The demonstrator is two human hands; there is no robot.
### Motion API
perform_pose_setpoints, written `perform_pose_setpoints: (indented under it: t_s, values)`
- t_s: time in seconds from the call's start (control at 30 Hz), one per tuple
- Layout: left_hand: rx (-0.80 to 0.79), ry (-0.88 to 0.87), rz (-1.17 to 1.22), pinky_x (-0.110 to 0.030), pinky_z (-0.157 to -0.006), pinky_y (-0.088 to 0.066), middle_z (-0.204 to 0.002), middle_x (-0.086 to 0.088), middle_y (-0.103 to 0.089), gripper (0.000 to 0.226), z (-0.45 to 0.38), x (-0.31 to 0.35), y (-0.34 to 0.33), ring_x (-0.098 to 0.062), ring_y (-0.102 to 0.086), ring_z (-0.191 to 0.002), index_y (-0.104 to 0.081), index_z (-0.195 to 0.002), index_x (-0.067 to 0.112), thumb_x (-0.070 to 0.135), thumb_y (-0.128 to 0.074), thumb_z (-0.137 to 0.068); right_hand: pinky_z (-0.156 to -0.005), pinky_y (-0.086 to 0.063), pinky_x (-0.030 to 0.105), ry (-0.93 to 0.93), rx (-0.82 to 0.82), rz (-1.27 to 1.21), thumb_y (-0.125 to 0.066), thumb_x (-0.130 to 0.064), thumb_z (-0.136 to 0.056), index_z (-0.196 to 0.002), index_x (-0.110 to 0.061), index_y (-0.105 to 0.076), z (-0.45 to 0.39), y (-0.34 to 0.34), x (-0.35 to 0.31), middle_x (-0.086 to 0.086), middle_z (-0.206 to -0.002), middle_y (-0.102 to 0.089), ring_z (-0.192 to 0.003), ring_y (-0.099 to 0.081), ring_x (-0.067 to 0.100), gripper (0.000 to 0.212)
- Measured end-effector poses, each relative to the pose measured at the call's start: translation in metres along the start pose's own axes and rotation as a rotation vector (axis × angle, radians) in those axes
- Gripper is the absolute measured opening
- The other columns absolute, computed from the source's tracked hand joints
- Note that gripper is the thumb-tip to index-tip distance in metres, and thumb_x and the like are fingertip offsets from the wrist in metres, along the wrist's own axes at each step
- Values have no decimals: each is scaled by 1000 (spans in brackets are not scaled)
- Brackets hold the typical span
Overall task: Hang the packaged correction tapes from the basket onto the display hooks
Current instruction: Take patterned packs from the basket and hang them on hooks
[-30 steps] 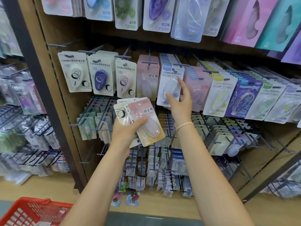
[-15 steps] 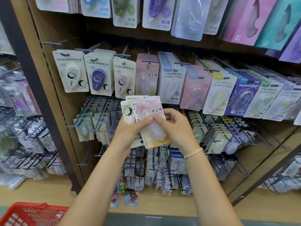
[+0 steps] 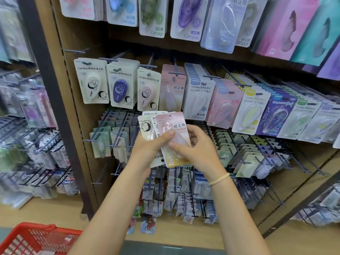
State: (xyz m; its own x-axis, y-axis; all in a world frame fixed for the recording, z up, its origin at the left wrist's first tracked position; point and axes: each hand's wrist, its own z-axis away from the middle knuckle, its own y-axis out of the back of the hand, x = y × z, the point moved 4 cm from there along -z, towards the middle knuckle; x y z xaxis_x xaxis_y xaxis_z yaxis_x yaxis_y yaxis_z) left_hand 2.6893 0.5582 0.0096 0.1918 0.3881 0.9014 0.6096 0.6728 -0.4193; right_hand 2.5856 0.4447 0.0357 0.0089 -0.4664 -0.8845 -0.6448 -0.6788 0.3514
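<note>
My left hand (image 3: 147, 148) grips a fanned stack of packaged correction tapes (image 3: 147, 126) in front of the display. The front one is a pink pack (image 3: 174, 122) with a hang hole at its top. My right hand (image 3: 195, 146) pinches that pink pack on its lower right side, thumb on its face. Straight above hangs a row of matching pink packs (image 3: 172, 92) on a display hook (image 3: 175, 70). The red basket (image 3: 36, 238) sits at the bottom left, with little of its inside visible.
Rows of hooks hold other correction tape packs: cream (image 3: 91, 81), purple (image 3: 120, 89) and white-blue (image 3: 199, 100). Bare hook ends (image 3: 73, 50) stick out at the upper left. A dark upright post (image 3: 55, 107) divides the shelving. Lower wire racks (image 3: 257, 159) jut forward.
My right hand left the white-blue pack hanging on its hook and came down to the stack, where it now pinches the pink pack. The left hand stayed put with the stack.
</note>
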Motion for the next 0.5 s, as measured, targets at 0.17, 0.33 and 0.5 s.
perform_pose_setpoints:
  t_s: [0.17,0.33,0.5]
  values:
    - [24,-8,-16,-54,-95,-57,-118,-5,-76,50,2,5,11,-27,-74,-109,-63,-133,19,18,-79,-85,-89,-59,46,-29,81,-108,-87,-25,-75,-119,-27,-53,-4,-1,-2,0,-112,-69,-99,-70,15,56]
    - [117,-51,4,-42,-85,-61,-120,-3,-76,43,6,8,34,-23,-73,-109,-60,-135,18,11,-72,-94,-86,-60,47,21,156,-200,-81,-19,-85,-120,-31,-52,-18,-5,-14,-1,-113,-70,-96,-72,14,47]
    - [180,-78,-30,-33,-81,-62,-116,2,-77,35,7,17,51,-16,-74,-106,-63,-127,21,10,-71,-95,-92,-58,41,92,246,-220,-70,-22,-94,-122,-37,-51,-46,-10,-31,-3,-116,-71,-100,-71,11,37]
